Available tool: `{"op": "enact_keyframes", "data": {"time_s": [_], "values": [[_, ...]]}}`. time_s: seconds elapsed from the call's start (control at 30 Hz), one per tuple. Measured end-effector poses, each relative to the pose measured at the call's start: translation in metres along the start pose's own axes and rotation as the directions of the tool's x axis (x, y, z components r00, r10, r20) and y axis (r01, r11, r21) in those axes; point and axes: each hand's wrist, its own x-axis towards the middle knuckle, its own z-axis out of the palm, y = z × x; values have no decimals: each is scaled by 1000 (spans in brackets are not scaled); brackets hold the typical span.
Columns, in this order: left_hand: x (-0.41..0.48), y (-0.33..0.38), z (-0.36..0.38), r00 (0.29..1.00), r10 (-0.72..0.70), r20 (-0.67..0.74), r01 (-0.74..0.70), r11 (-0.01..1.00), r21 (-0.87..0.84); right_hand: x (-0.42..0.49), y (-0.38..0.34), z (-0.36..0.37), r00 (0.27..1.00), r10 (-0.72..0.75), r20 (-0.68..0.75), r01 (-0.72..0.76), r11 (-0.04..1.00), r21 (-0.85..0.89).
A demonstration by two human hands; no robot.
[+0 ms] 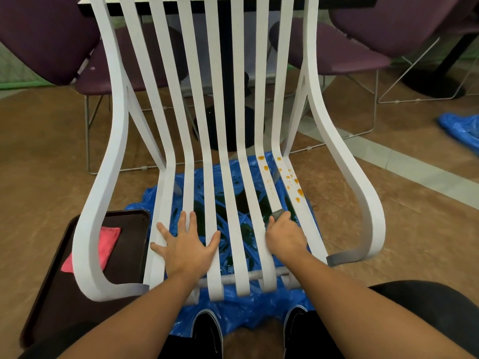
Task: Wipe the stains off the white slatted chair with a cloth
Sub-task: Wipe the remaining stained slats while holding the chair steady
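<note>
**Cloth on the slats, stains just ahead**

Two dark shoes sit nearest, on a blue plastic sheet spread over the floor beneath the white slatted chair. The left hand lies flat on the near left slats, fingers straight and spread, holding nothing; it looks to be steadying the seat. The right hand has its grip closed around a grey cloth, fingers curled over it, pressing it onto a slat at the right of the seat.

The orange stains dot the two rightmost slats, farther off toward the bend of the backrest and apart from the cloth. They look untouched, so the wiping seems only about to reach them. The next move likely calls for sliding the cloth away along those slats with firm pressure, covering both of them and their edges, where drops may have run into the gaps.

At the near left, a dark tray lies partly behind the chair's arm and holds a pink cloth.
</note>
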Motion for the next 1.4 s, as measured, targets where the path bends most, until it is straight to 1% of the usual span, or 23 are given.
{"op": "enact_keyframes", "data": {"time_s": [0.1, 0.17, 0.3, 0.5, 0.63, 0.73, 0.83, 0.93, 1.07, 1.17, 1.2, 1.3, 1.4], "values": [[0, 1, 1, 1000, -1, 3, 1, 1000, 6, 13, -7, 0, 1000, -3, 5, 3, 1000, 1], [1, 0, 2, 1000, 0, 3, 0, 1000, 0, 25, -14, -2, 999, 27, 40, -27, 1000, 0], [3, 0, 3, 1000, -1, 0, 1, 1000, 8, 55, -33, -5, 983, 94, 157, -93, 996, -18], [4, 0, 5, 1000, -1, 5, 1, 1000, 18, 93, -50, -9, 966, 122, 226, -134, 990, 37], [3, -1, 3, 1000, -5, 19, 5, 1000, 23, 112, -64, -14, 955, 143, 261, -158, 987, 36], [4, -1, 3, 1000, -2, 22, 1, 1000, 31, 126, -72, -16, 949, 146, 279, -169, 984, 60], [6, -2, 6, 1000, -6, 29, 5, 1000, 26, 141, -79, -14, 942, 152, 298, -172, 984, 43], [6, -2, 6, 999, -5, 34, 4, 1000, 29, 153, -85, -16, 945, 137, 296, -148, 989, 14], [7, 0, 4, 999, -4, 48, 2, 999, 51, 170, -96, -19, 949, 89, 302, -73, 995, -64], [8, -1, 4, 999, -8, 51, 5, 998, 63, 183, -100, -13, 967, 34, 254, -47, 998, 47], [9, -1, 5, 998, -10, 54, 6, 998, 62, 187, -101, -12, 966, 32, 256, -44, 998, 41], [9, -1, 6, 998, -12, 57, 8, 998, 70, 198, -105, -10, 955, 85, 283, -98, 995, 34], [9, -2, 6, 998, -15, 64, 10, 997, 80, 201, -110, -15, 953, 71, 294, -93, 994, 61]]}}
